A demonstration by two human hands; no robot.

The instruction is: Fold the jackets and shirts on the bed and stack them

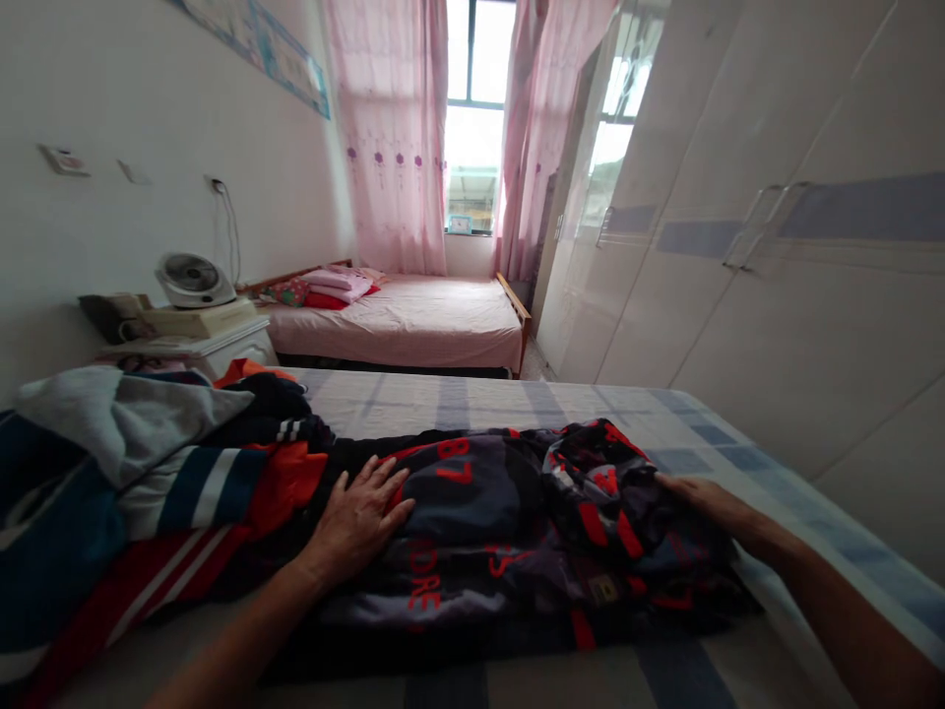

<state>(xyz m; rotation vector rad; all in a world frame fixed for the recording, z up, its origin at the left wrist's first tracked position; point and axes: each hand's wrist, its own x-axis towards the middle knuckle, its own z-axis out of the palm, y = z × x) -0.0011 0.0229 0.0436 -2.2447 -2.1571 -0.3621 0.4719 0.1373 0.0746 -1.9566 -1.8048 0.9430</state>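
Note:
A black and dark grey jacket (472, 502) with red letters and the number 87 lies spread across the bed in front of me. My left hand (361, 517) rests flat on its left part, fingers spread. At the right, my right hand (694, 497) grips the edge of a bunched, folded-over part of the jacket; its fingertips are partly hidden by the cloth. Left of my left forearm is a heap of clothes, with a grey hooded garment (140, 414), a teal and white striped piece (203, 487) and orange cloth (284, 483).
The near bed (384, 399) has a checked blue and white sheet. Beyond it stands another bed (435, 315) with pink bedding and folded cloths. A fan (193, 279) sits on boxes at the left. A white wardrobe (738, 325) runs along the right side.

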